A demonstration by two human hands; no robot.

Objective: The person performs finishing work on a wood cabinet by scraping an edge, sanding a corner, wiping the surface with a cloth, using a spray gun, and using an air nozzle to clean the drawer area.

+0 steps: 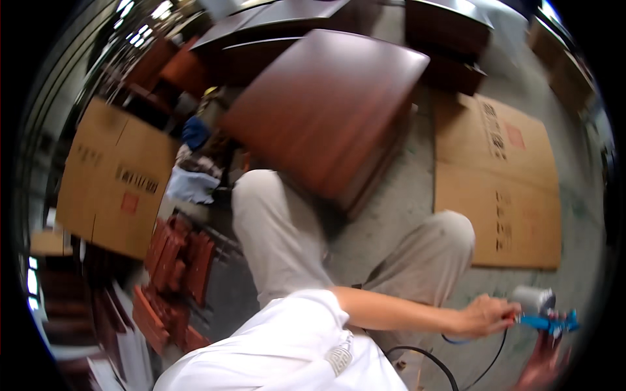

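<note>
Far over at the lower right, a blue spray gun [549,322] with a grey cylindrical cup [533,300] is held up off the floor. My left arm stretches across my body, and my left hand [488,316] is closed with its fingertips on the near end of the gun. Below the gun is my right hand [542,363], blurred by motion; it appears wrapped around the lower part, though its separate fingers are hard to make out. A thin black hose [486,373] hangs below my left hand.
A reddish-brown wooden cabinet [332,104] stands before my knees. Flattened cardboard [499,202] lies right; a carton [117,176] stands left. Red-brown wooden parts [173,260] are piled beside my leg, near cloths [192,186]. A thicker black hose [427,355] curves beside me. More furniture [447,32] is behind.
</note>
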